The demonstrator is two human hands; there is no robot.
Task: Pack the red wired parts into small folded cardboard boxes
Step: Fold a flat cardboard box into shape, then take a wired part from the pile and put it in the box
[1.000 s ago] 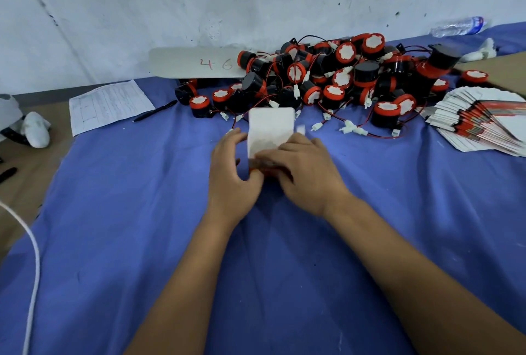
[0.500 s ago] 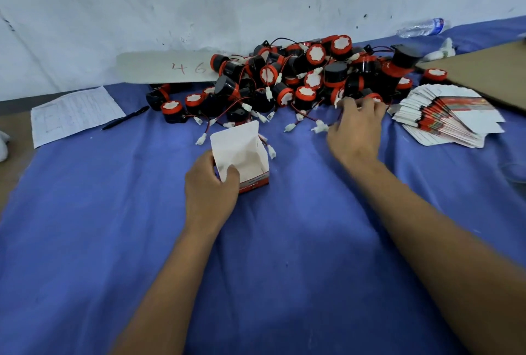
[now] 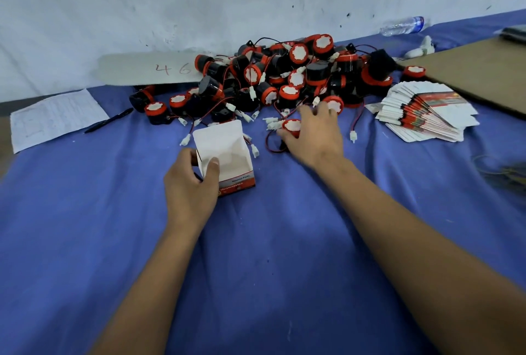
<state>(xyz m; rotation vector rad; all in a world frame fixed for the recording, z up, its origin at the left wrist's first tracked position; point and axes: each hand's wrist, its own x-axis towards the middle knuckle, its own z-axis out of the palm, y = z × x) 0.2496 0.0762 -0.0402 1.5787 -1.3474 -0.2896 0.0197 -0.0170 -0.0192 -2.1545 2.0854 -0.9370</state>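
A small cardboard box [image 3: 227, 152], white inside with a red band at its base, stands open-topped on the blue cloth. My left hand [image 3: 190, 184] grips its near left corner, thumb over the rim. To the right, my right hand [image 3: 313, 132] holds a red-and-black wired part [image 3: 291, 126] at the front of the pile, its red wire trailing on the cloth. The pile of red wired parts [image 3: 284, 78] lies against the wall behind. A fanned stack of flat unfolded boxes [image 3: 427, 111] sits at the right.
A sheet of paper [image 3: 57, 115] and a black pen [image 3: 109, 124] lie at the left. A grey strip marked "46" [image 3: 148, 68] leans on the wall. A plastic bottle [image 3: 404, 25] lies far right, and a brown cardboard sheet [image 3: 478, 70] covers the right corner.
My right hand left the box, reached to the pile, then drew back toward me with one wired part. The box now stands opened under my left hand.
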